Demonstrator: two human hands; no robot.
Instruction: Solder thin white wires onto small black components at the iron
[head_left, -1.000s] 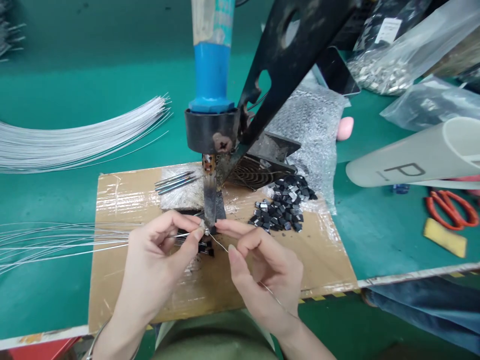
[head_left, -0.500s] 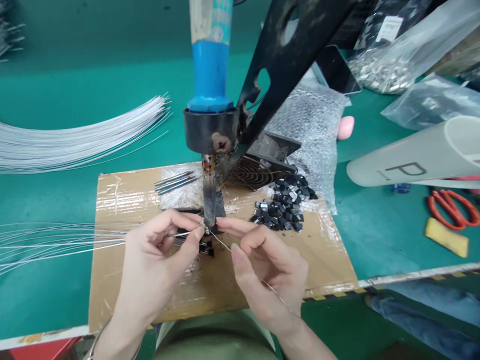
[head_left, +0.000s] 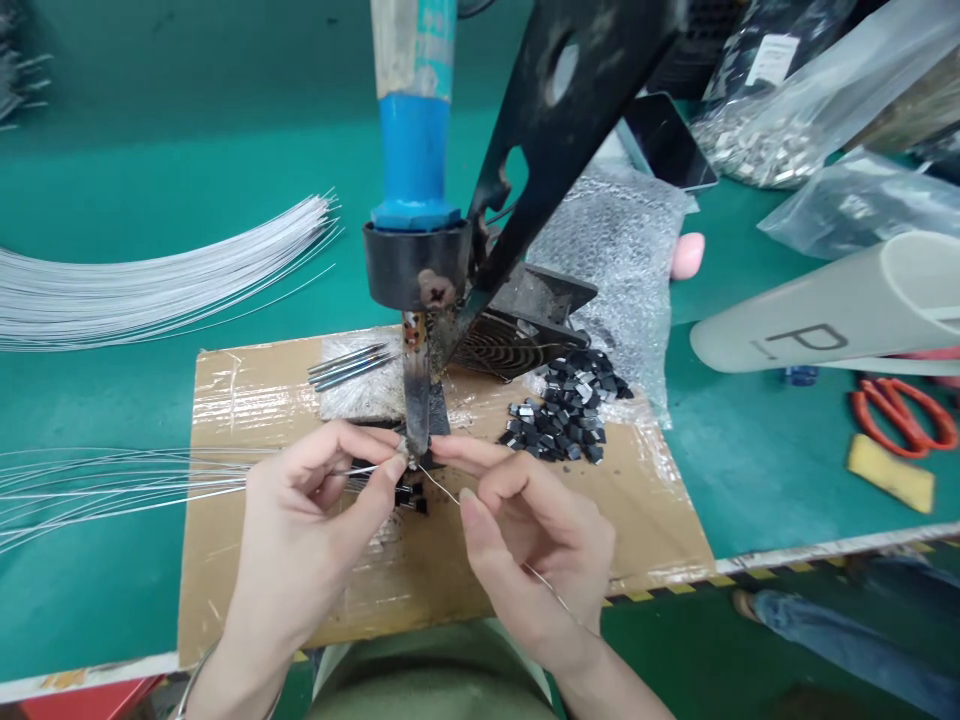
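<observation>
Left hand (head_left: 315,530) nearly closed, fingertips pinching small connector (head_left: 407,455) at soldering iron tip (head_left: 418,440). Right hand (head_left: 544,545) half open, thumb on thin wire (head_left: 441,486), forefinger beside tip. Cardboard (head_left: 247,590) beneath, on bench (head_left: 97,400).

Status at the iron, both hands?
Left hand pinching white wire at iron tip. Right hand holding thin solder wire. Iron's bracket overhangs the work.

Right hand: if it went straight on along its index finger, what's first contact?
Probably the dark metal tip under the blue handle, just past the right hand's index fingertip. Depth is unclear; it might pass in front.
</observation>
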